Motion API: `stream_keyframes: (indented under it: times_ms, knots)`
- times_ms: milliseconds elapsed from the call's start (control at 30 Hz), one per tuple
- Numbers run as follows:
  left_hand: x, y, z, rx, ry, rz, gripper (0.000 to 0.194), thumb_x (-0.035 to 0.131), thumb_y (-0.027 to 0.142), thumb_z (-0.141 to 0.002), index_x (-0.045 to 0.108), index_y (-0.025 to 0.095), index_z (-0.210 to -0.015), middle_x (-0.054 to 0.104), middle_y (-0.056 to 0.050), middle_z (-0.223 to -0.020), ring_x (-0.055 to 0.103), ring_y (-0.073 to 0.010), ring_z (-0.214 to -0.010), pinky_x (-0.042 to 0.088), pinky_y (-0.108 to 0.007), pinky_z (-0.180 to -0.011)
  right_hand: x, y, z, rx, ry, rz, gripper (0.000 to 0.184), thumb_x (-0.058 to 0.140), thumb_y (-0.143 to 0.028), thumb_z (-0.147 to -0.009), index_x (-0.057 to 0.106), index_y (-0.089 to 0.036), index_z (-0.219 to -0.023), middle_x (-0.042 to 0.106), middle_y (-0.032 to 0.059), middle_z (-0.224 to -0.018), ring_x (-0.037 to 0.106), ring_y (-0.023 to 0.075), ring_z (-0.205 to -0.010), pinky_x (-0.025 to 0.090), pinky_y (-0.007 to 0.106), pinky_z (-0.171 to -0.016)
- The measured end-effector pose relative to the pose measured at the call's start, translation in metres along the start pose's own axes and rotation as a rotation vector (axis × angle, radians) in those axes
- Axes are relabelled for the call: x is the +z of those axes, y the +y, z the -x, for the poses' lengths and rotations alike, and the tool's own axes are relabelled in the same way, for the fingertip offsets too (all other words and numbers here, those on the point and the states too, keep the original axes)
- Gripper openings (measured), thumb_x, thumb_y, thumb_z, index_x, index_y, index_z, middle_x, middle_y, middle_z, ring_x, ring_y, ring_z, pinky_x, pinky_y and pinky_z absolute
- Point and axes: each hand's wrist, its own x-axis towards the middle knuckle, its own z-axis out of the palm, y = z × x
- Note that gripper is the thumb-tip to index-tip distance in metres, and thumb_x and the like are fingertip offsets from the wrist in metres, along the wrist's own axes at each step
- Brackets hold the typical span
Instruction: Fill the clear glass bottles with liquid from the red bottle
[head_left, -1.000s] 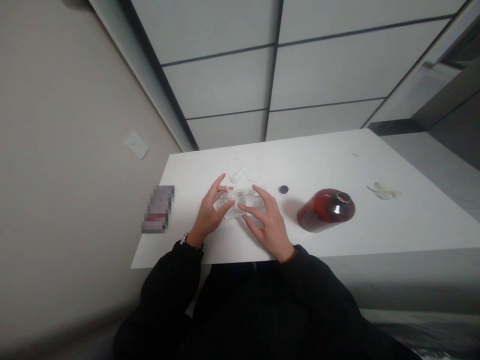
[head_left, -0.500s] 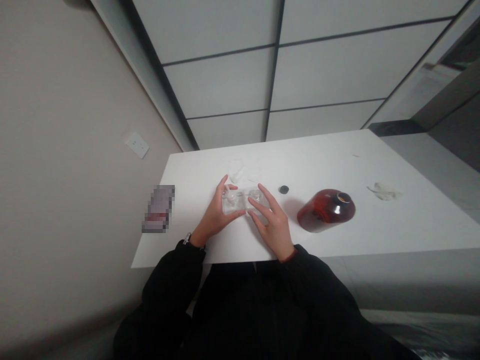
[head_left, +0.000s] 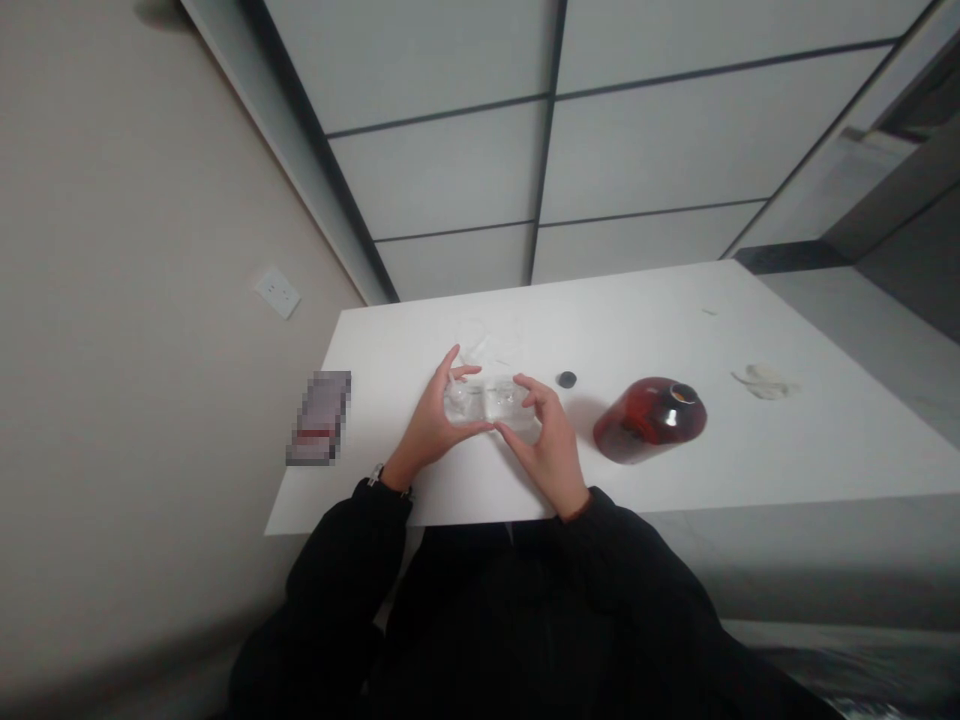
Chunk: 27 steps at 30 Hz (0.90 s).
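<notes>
Both hands hold a clear moulded plastic piece (head_left: 487,403) above the white table, one at each end, and its shape is hard to make out. My left hand (head_left: 433,420) cups its left end, with the fingers curled over the top. My right hand (head_left: 547,440) grips its right end, and the fingertips of my two hands nearly meet at the front. A second thin, clear plastic piece (head_left: 476,345) lies on the table just beyond my left fingers. A small black round cap (head_left: 567,379) sits a little past my right hand.
A dark red glass bottle (head_left: 649,421) lies on its side on the white table (head_left: 615,320) to the right. Farther right is a crumpled tissue (head_left: 765,381). A pixelated box (head_left: 319,418) stands near the left edge, beside the wall with a socket (head_left: 277,292).
My right hand has moved left and its fingers have curled around the plastic piece. My left hand has closed slightly on the other end, bringing the fingertips of both hands closer together.
</notes>
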Motion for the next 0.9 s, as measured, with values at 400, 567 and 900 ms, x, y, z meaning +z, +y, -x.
stream_keyframes:
  times_ms: [400, 567, 900]
  knots:
    - [-0.014, -0.001, 0.003, 0.061, 0.218, -0.010, 0.126, 0.076, 0.078, -0.073, 0.011, 0.025, -0.167, 0.051, -0.020, -0.153, 0.053, -0.0341, -0.139, 0.038, -0.054, -0.118, -0.001, -0.007, -0.003, -0.079, -0.016, -0.084, 0.049, 0.072, -0.033, -0.093, 0.049, -0.025, -0.135, 0.058, 0.0155, -0.147, 0.054, 0.0292, -0.140, 0.047, 0.054, -0.115]
    - [-0.055, 0.009, -0.032, -0.105, 0.419, -0.132, 0.056, 0.041, 0.066, -0.101, 0.065, 0.019, -0.117, 0.072, -0.010, -0.106, 0.068, -0.0206, -0.097, 0.053, -0.035, -0.092, -0.006, -0.009, -0.001, -0.105, 0.206, -0.036, 0.015, 0.052, -0.027, -0.105, 0.065, -0.025, -0.100, 0.072, 0.0066, -0.098, 0.067, 0.0234, -0.098, 0.053, 0.043, -0.088]
    - [-0.048, -0.015, -0.140, -0.355, -0.385, -0.407, 0.052, 0.073, 0.069, -0.073, 0.075, 0.018, -0.081, 0.071, -0.003, -0.065, 0.063, -0.0171, -0.058, 0.046, -0.028, -0.064, -0.003, -0.006, -0.005, 0.030, 0.183, -0.096, 0.041, 0.045, -0.038, -0.106, 0.050, -0.024, -0.069, 0.056, 0.0009, -0.071, 0.055, 0.0197, -0.074, 0.041, 0.035, -0.073]
